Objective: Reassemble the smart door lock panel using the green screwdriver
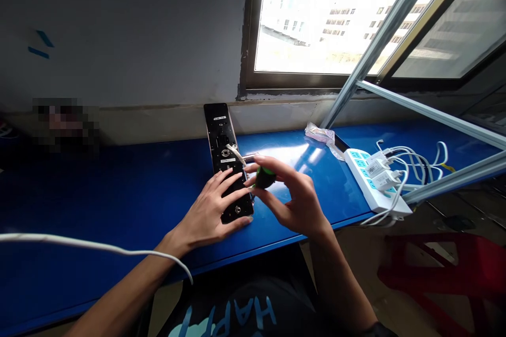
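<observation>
- Blue laminate bench [118,195] runs along a grey wall beneath a dark-framed window [316,21], with bright buildings outside and an aluminium rail frame [379,47] slanting across the right side.
- Below the bench on the right, a red plastic stool [438,268] stands on the floor.
- On the bench at right lies a white power strip [373,179] with teal sockets, holding white plug chargers [375,168] and a tangle of white cables [419,160].
- Behind it, near the wall, sits a plastic-wrapped packet [319,132].
- A black electronic door lock panel [219,137] lies flat on the bench, its top end near the wall, between the bench's left stretch and the power strip.
- The left hand [209,210] rests open on the panel's lower half, fingers spread and pressing down, gripping nothing.
- The right hand [292,200], just beside the panel and above it, is curled around a green-capped black screwdriver handle [265,178], held between thumb and fingers; its tip is hidden.
- A short white wire [236,154] lies across the panel.
- A white cable [90,245] drapes over the left forearm.
</observation>
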Demonstrator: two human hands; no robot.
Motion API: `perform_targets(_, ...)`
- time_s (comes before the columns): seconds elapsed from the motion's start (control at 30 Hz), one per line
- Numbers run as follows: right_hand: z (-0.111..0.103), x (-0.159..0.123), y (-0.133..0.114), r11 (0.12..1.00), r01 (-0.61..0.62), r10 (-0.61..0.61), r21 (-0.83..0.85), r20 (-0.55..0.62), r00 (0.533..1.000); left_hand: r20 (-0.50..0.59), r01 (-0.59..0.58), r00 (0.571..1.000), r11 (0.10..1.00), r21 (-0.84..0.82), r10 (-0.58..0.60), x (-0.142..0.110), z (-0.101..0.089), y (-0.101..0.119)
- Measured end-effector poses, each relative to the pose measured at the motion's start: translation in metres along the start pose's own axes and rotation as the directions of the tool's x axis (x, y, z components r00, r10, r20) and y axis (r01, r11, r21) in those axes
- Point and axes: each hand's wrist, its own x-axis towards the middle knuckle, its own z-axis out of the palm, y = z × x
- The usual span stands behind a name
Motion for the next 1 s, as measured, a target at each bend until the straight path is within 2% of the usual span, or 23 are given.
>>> perform_targets(0.1,-0.017,-0.008,0.009,1.0,-0.021,0.018,-0.012,-0.182,0.983,-0.034,-0.006,0.999,1.0,-0.009,0.005,0.008,-0.009,0.003)
perform_targets(0.2,-0.036,-0.016,0.02,0.983,-0.08,0.026,-0.168,-0.304,0.952,-0.04,-0.067,0.997,0.998,0.014,0.067,0.026,-0.016,0.008)
perform_targets(0.33,-0.046,-0.025,0.039,0.936,-0.154,0.061,-0.315,-0.285,0.957,0.065,-0.161,0.985,0.987,0.029,0.159,0.053,-0.015,0.015)
perform_targets(0.4,-0.044,-0.028,0.048,0.931,-0.135,0.037,-0.34,-0.28,0.959,0.11,-0.172,0.98,0.985,0.027,0.168,0.062,-0.01,0.018)
perform_targets(0.6,-0.04,-0.028,0.06,0.9,-0.079,-0.039,-0.428,-0.26,0.965,0.15,-0.132,0.979,0.99,-0.046,0.138,0.064,-0.006,0.017)
perform_targets(0.7,-0.041,-0.025,0.052,0.918,-0.067,-0.056,-0.391,-0.296,0.953,0.083,-0.116,0.989,0.988,-0.101,0.125,0.06,-0.012,0.014)
perform_targets(0.8,-0.037,-0.019,0.035,0.957,-0.043,-0.063,-0.286,-0.35,0.935,-0.045,-0.098,0.995,0.986,-0.134,0.092,0.054,-0.017,0.008)
perform_targets(0.9,-0.026,-0.009,0.016,0.992,0.03,-0.079,-0.12,-0.43,0.899,-0.152,-0.114,0.984,0.983,-0.145,0.091,0.041,-0.018,0.001)
perform_targets(1.0,-0.01,0.0,0.003,0.996,0.085,-0.071,0.013,-0.429,0.9,-0.204,-0.154,0.972,0.975,-0.162,0.12,0.025,-0.018,-0.005)
